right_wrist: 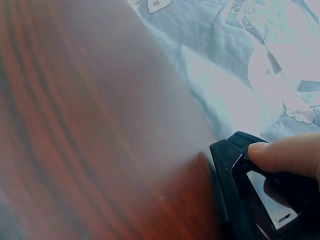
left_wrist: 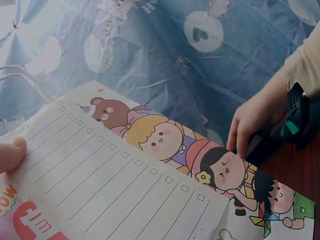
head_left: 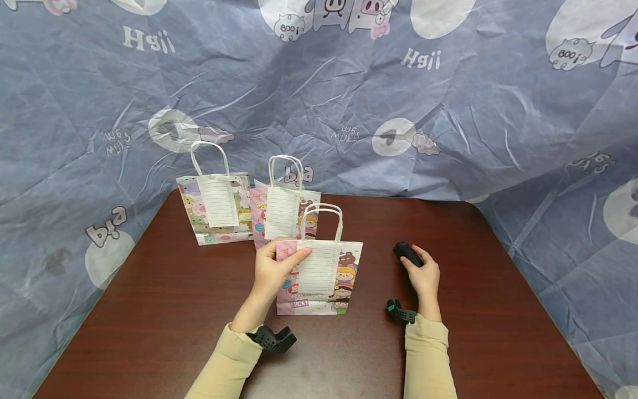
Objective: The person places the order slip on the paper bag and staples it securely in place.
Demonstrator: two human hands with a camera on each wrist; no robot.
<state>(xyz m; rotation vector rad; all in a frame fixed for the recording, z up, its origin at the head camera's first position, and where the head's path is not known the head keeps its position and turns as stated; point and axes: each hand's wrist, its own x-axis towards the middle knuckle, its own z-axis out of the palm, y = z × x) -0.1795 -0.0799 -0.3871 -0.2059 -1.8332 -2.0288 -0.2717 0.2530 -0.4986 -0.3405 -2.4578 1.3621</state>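
My left hand [head_left: 269,271] pinches the upper left part of a pink and white cartoon gift bag [head_left: 347,277]. Its thumb lies over the corner of a lined paper sheet [head_left: 317,271] on the bag's front; the fingers are behind. Small checkboxes run along the sheet's edge in the left wrist view. To the right, my right hand [head_left: 425,276] grips a black stapler [head_left: 407,254] on the table, its thumb or finger pressed on the black top in the right wrist view. A shiny metal part [right_wrist: 272,200] shows there. Most of the right fingers are hidden.
Behind the held bag stands a similar pink bag [head_left: 283,213], partly covered by it. A third bag with animal prints [head_left: 244,227] stands at the back left. Both carry lined sheets. The brown table [head_left: 164,327] meets a blue-grey patterned cloth [head_left: 309,105] at its edges.
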